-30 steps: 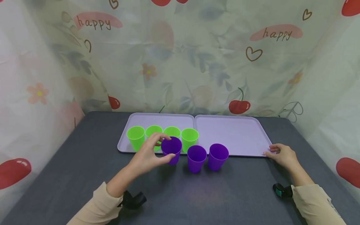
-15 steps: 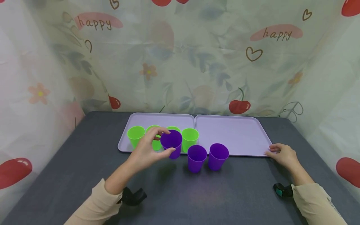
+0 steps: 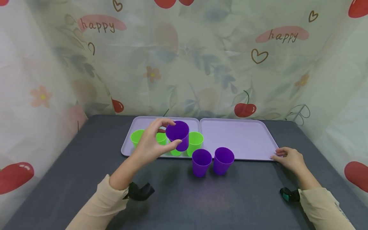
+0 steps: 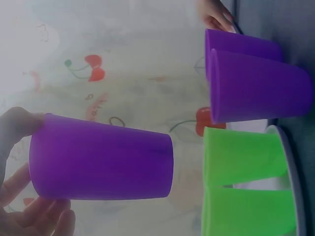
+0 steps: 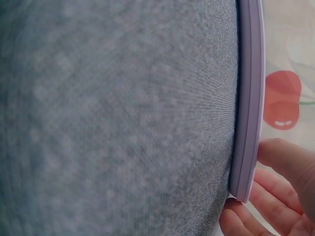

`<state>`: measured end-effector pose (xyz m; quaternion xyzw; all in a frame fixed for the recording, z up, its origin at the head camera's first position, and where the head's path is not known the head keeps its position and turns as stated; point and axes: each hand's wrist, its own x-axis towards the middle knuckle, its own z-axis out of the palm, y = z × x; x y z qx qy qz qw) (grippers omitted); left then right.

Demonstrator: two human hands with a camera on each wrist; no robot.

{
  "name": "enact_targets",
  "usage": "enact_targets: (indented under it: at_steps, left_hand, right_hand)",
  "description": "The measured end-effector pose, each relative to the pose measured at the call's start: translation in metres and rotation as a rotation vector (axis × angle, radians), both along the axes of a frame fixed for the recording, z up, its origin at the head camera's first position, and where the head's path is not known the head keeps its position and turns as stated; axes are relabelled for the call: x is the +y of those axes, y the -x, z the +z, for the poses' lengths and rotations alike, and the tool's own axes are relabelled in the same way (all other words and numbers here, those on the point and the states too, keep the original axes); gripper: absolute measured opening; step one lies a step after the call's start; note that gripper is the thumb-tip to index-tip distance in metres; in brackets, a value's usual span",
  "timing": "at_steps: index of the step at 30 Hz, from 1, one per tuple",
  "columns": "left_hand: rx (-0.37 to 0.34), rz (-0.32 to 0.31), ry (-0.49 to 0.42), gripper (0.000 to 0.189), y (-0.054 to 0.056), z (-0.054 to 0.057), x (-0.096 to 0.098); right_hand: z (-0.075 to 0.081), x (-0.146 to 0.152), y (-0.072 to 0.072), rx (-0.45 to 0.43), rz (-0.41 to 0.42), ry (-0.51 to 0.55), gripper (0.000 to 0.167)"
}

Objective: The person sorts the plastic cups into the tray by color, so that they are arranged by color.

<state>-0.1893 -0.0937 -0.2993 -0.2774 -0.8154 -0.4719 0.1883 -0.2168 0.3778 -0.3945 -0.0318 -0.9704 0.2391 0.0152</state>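
Above tabletop [image 3: 218,201], left hand [image 3: 153,141] grips purple cup [image 3: 179,134].

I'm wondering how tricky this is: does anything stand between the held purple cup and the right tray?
Yes, lower down: the rightmost green cup and two standing purple cups. The held cup appears raised above their rims.

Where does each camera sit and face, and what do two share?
Head: worn on head, facing forward and down at trays; left hand, right hand and sleeves show.
Left wrist: worn there, facing the held purple cup; both hands show.
Right wrist: worn there, facing the tray edge; right hand shows.
Head and left wrist share that cup.
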Motion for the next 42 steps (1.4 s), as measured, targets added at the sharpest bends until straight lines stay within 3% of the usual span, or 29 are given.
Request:
enact_targets:
  at_steps: [6,15,22,29,42]
  left_hand:
    - [0.014,-0.028,-0.040,0.041,0.013,0.009,0.011]
    - [-0.001,-0.064,-0.106,0.035,0.031,0.007,0.032]
    - [-0.053,-0.106,-0.117,0.033,0.045,0.007,0.050]
    - [-0.096,-0.163,-0.020,0.029,0.059,0.006,0.067]
    - [-0.220,-0.236,0.167,0.027,0.082,-0.013,0.086]
  right_hand:
    - [-0.001,0.000,-0.001,0.005,0.001,0.004,0.046]
    - [-0.002,0.000,-0.001,0.005,-0.003,0.013,0.045]
    - [0.000,0.000,-0.001,-0.018,-0.011,0.023,0.047]
    - [-0.001,0.001,0.001,-0.020,-0.008,0.020,0.047]
    - [0.001,0.000,-0.001,-0.021,-0.012,0.028,0.048]
